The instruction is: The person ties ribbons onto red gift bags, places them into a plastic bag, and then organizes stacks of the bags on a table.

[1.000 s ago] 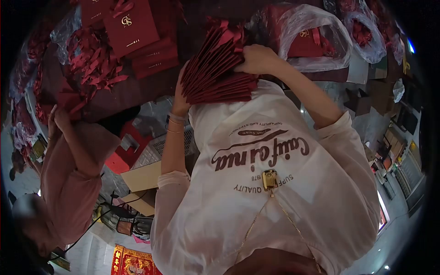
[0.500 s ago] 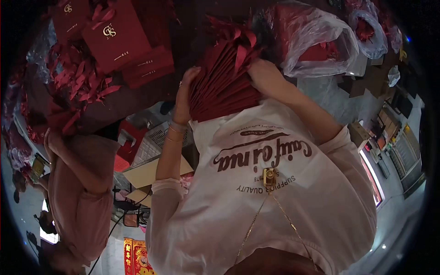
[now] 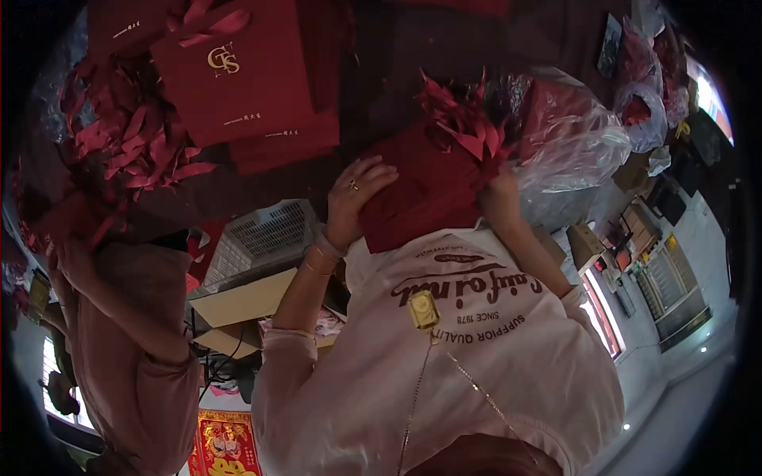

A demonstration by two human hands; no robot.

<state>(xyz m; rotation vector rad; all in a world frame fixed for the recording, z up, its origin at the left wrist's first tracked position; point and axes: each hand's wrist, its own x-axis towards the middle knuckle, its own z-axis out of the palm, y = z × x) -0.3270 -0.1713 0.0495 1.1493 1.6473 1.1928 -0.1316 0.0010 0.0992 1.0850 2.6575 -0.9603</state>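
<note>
A bundle of dark red paper gift bags (image 3: pixel 425 186) with ribbon handles (image 3: pixel 472 127) at its far end rests against the front of my white shirt. My left hand (image 3: pixel 357 194), with a ring on one finger, grips the left side, its fingers lying over the top face. At the right edge, my right hand (image 3: pixel 502 198) holds the bundle, and its fingertips are partly hidden by the bags. Beyond my left hand lies a stack of larger red gift bags (image 3: pixel 238 87) with a gold logo.
Loose red ribbons (image 3: pixel 131 135) are heaped at the left, beside a co-worker's hands (image 3: pixel 71 258). A clear plastic bag (image 3: pixel 571 135) with red contents lies at the right. A grey plastic crate (image 3: pixel 262 238) and an open cardboard box (image 3: pixel 250 305) stand below the table at left.
The fanned bundle of bags now lies flatter, with a broad face showing. My left hand has moved from its side onto the top face. My view has shifted.
</note>
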